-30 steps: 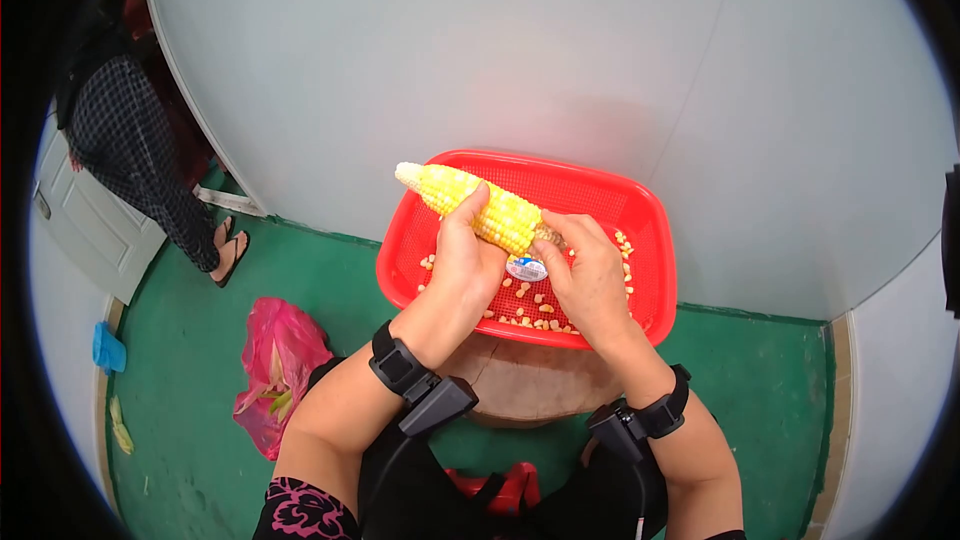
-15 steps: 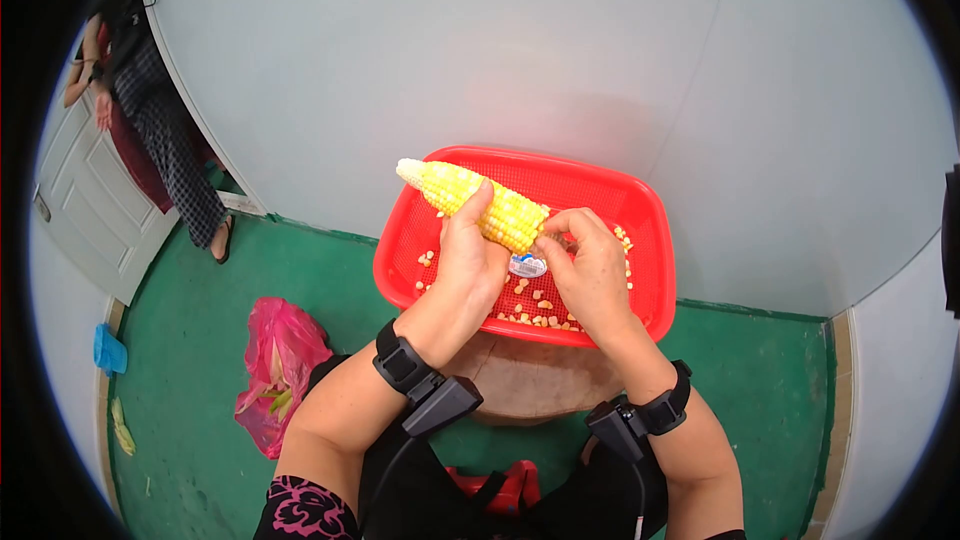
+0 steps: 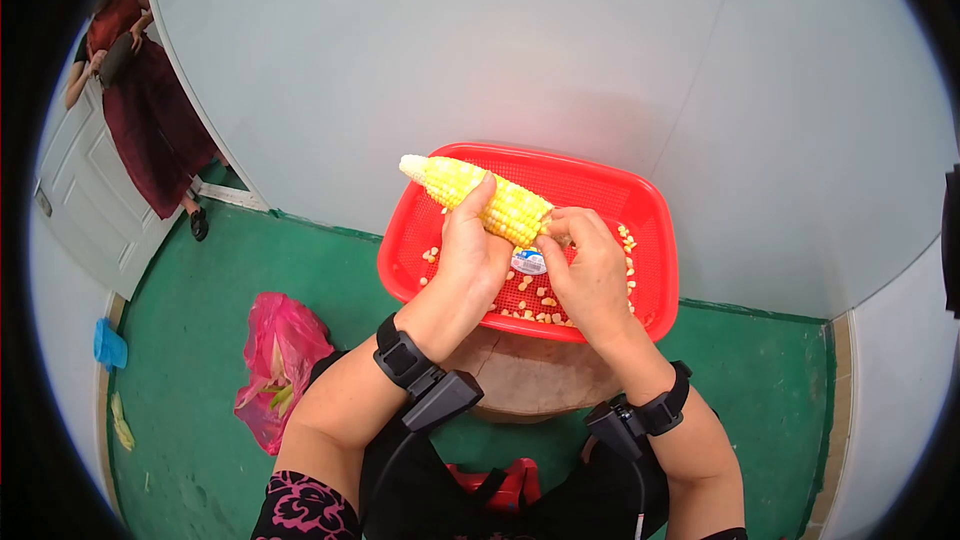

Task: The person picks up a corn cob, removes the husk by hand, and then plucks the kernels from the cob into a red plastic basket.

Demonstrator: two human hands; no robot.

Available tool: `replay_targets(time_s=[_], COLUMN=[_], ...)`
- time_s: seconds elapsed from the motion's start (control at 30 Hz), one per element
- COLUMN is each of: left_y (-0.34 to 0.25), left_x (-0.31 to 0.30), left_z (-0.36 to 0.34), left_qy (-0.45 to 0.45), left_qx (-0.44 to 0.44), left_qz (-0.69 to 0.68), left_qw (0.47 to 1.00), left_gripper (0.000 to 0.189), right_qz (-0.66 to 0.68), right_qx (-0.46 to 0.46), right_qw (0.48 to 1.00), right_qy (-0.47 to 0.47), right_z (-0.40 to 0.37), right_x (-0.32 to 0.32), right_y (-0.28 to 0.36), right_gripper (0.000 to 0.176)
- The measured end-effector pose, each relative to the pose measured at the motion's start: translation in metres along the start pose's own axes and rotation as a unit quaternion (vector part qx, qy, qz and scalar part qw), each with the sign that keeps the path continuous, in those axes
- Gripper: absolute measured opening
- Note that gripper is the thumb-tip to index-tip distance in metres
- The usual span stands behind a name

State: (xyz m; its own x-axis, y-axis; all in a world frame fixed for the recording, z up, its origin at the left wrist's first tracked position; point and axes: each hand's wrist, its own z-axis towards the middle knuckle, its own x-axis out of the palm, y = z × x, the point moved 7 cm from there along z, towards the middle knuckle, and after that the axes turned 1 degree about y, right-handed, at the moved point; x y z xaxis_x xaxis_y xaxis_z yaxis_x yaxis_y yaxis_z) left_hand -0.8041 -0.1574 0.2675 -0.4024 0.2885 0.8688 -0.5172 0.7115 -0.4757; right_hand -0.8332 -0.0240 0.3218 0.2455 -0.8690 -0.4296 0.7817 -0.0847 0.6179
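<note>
My left hand (image 3: 472, 250) is wrapped round a yellow corn cob (image 3: 480, 202), its thumb lying along the upper side. The cob slants over the red basket (image 3: 655, 230), its pale tip pointing up and left. At the cob's lower right end, the fingers of my right hand (image 3: 590, 265) are pinched against the kernels. Whatever lies between those fingertips is hidden. Loose corn kernels (image 3: 527, 282) are scattered across the basket floor, with more along its right side. A white and blue label (image 3: 529, 261) shows beneath the cob.
The basket rests on a round wooden stump (image 3: 530, 377) in front of a pale wall (image 3: 560, 50). A pink plastic bag (image 3: 285, 340) with husks lies on the green floor to the left. One person (image 3: 145, 100) stands by the white door (image 3: 105, 210).
Both hands remain at the cob with hardly any movement. By the door, the person in checked trousers is gone from view and a person in dark red clothing now shows.
</note>
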Motion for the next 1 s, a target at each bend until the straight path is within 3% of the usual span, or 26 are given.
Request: replay_targets(time_s=[0.27,0.33,0.4,0.5,0.6,0.8,1.0], left_y=[-0.006,-0.008,-0.004,-0.001,-0.002,-0.002,-0.002], left_x=[0.004,0.006,0.003,0.003,0.009,0.015,0.015], left_z=[-0.003,-0.004,-0.003,-0.002,-0.004,-0.01,-0.01], left_qy=[-0.004,0.005,-0.001,0.01,0.02,0.015,0.021], left_qx=[-0.007,-0.005,-0.026,-0.026,-0.005,-0.005,-0.016], left_qz=[0.018,-0.002,0.005,0.015,0.023,0.009,-0.002], left_qw=[1.0,1.0,1.0,1.0,1.0,1.0,1.0], left_gripper=[0.042,0.044,0.044,0.041,0.039,0.037,0.037], right_qz=[-0.009,0.113,0.275,0.355,0.345,0.326,0.293], right_qx=[0.117,0.199,0.29,0.369,0.32,0.321,0.266], right_qw=[0.993,0.973,0.916,0.855,0.879,0.887,0.917], right_qy=[0.009,0.017,0.023,0.089,0.079,0.058,0.043], right_z=[0.011,0.007,0.002,-0.006,-0.008,-0.01,-0.011], right_x=[-0.019,-0.014,0.0,0.022,0.03,0.028,0.03], right_y=[-0.034,-0.045,-0.05,-0.043,-0.046,-0.047,-0.063], right_gripper=[0.016,0.013,0.018,0.034,0.04,0.038,0.036])
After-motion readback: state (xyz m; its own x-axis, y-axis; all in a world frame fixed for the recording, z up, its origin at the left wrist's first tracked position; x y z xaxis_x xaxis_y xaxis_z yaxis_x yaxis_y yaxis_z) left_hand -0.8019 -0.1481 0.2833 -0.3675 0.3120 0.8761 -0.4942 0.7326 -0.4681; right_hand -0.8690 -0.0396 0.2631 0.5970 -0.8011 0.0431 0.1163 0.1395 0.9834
